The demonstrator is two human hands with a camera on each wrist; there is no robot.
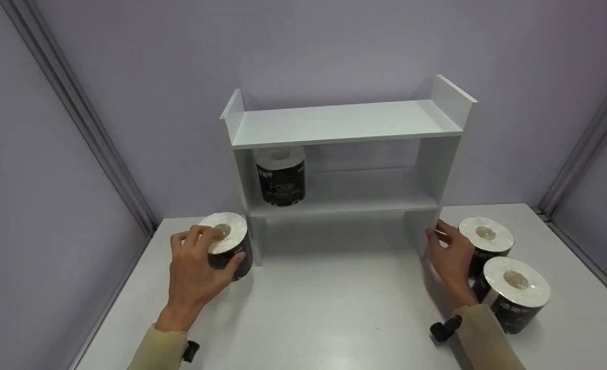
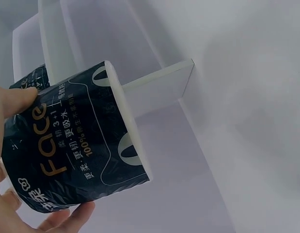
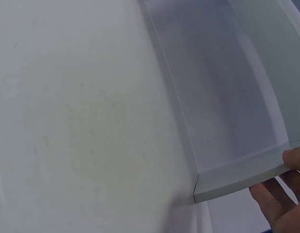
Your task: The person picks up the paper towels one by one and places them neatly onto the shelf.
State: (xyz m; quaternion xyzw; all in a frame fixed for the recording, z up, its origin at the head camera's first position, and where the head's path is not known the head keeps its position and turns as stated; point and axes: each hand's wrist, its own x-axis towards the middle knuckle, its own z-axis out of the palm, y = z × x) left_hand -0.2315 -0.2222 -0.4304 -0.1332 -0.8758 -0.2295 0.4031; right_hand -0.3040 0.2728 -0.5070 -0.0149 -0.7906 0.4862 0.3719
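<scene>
My left hand grips a toilet paper roll in a black printed wrapper, thumb on its near side and fingers over its white top. In the left wrist view this roll shows gold "Face" lettering, beside the shelf's left side panel. The white two-tier shelf stands against the back wall. My right hand pinches the lower edge of its right side panel; in the right wrist view the thumb lies on the panel's inner face, the fingers outside.
Another wrapped roll stands at the left end of the shelf's middle board. Two more, a rear roll and a front roll, stand on the white table right of the shelf. Pale walls enclose the back and sides.
</scene>
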